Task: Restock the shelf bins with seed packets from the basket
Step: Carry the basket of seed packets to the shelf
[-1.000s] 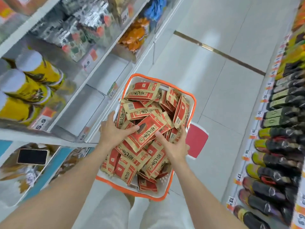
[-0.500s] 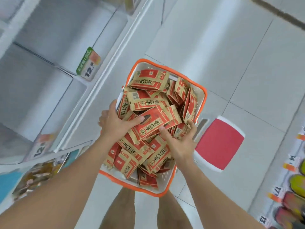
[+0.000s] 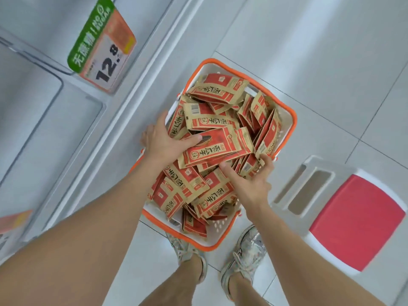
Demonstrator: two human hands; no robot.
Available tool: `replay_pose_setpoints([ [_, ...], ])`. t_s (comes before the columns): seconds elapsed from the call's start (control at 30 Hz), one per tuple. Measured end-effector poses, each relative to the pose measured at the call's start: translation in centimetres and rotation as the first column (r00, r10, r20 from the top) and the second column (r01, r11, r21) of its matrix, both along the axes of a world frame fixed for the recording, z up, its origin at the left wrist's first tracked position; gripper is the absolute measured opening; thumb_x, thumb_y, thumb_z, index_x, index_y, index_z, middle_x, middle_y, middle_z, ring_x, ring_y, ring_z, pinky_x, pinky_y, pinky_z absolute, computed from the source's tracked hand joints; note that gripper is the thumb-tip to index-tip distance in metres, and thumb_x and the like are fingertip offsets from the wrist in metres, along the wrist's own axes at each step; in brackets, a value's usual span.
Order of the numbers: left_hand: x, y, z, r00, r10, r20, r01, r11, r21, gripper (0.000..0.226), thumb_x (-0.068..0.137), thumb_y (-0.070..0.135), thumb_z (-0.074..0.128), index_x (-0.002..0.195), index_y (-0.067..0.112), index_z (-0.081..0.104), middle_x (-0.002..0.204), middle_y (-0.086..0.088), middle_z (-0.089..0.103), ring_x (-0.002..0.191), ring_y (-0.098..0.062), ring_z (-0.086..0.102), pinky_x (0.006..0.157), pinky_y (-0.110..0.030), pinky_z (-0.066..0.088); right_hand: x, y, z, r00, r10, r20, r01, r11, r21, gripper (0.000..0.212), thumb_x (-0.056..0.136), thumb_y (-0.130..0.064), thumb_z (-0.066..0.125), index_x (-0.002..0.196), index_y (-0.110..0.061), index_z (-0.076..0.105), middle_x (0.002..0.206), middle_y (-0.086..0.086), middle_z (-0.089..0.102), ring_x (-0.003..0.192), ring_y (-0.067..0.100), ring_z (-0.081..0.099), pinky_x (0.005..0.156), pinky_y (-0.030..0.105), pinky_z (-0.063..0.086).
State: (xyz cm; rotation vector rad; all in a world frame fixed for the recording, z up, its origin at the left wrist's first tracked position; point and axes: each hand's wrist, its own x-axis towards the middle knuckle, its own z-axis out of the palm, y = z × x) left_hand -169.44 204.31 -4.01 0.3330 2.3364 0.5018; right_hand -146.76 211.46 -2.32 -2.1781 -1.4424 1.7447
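- Right now the top seed packet lies across the heap in the basket, with its long axis running from lower left to upper right of the frame.
- My left hand grips its left end, thumb on top.
- My right hand curls into the seed packets under its right end.
- The shelf bin sits at upper left, nearer the left hand, so I judge the lift goes up and left.

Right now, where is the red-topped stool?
In the head view, the stool sits at lower right, just to the right of the orange-rimmed basket and the person's right hand.
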Motion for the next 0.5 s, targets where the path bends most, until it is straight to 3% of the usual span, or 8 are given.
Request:
replay_pose_setpoints([
  [0.13, -1.2, 0.7, -1.6, 0.999, 0.034, 0.008, -0.035, 0.999, 0.027, 0.143, 0.036, 0.105, 0.068, 0.157, 0.044, 0.024, 0.160, -0.001, 0.042, 0.150, -0.029, 0.036, 0.120, -0.063, 0.031, -0.8, -0.1, -0.5, 1.000, 0.013, -0.001, -0.013, 1.000, 0.017, 0.107, 0.060, -0.073, 0.090, 0.137, -0.068, 0.016, 0.139, 0.010, 0.025, 0.133, 0.037, 0.036, 0.116, 0.054, 0.039],
  [0.27, -1.7, 0.0, -0.2, 0.998, -0.027, 0.058, 0.028, 0.999, -0.017, 0.124, 0.062, 0.099, 0.062, 0.162, 0.038, 0.022, 0.167, -0.003, 0.034, 0.155, -0.032, 0.028, 0.123, -0.063, 0.027, -0.5, 0.6, 1.2, 0.990, 0.143, 0.012, -0.142, 0.989, -0.035, 0.120, 0.062, -0.074, 0.087, 0.149, -0.064, 0.004, 0.150, 0.012, 0.037, 0.135, 0.029, 0.042, 0.114, 0.048, 0.041],
  [0.33, -1.1, -0.2, 2.4, 0.997, 0.014, 0.073, -0.013, 1.000, -0.004, 0.103, 0.082, 0.090, 0.051, 0.161, 0.029, 0.029, 0.161, -0.006, 0.042, 0.149, -0.033, 0.039, 0.118, -0.059, 0.037, -0.2, 1.2, 3.3, 0.970, 0.242, 0.041, -0.237, 0.967, -0.091, 0.118, 0.076, -0.064, 0.083, 0.156, -0.057, -0.004, 0.155, 0.015, 0.037, 0.139, 0.037, 0.044, 0.104, 0.042, 0.046],
  [0.4, 0.3, -0.6, 5.6, 0.999, 0.040, 0.014, -0.041, 0.999, 0.026, 0.073, 0.097, 0.072, 0.045, 0.149, 0.021, 0.044, 0.140, -0.006, 0.058, 0.131, -0.033, 0.057, 0.104, -0.054, 0.052, -0.3, 1.8, 6.6, 0.940, 0.320, 0.121, -0.299, 0.941, -0.159, 0.104, 0.092, -0.049, 0.072, 0.163, -0.040, -0.003, 0.155, 0.016, 0.031, 0.137, 0.040, 0.043, 0.092, 0.038, 0.041],
  [0.5, 3.3, -1.2, 12.2, 0.997, -0.058, -0.044, 0.060, 0.997, 0.051, 0.031, 0.102, 0.045, 0.050, 0.122, 0.024, 0.061, 0.110, 0.002, 0.066, 0.097, -0.024, 0.067, 0.083, -0.043, 0.059, -0.5, 2.6, 12.8, 0.844, 0.493, 0.211, -0.456, 0.867, -0.202, 0.079, 0.096, -0.044, 0.061, 0.160, -0.020, 0.021, 0.141, 0.020, 0.048, 0.126, 0.041, 0.053, 0.103, 0.046, 0.050],
])
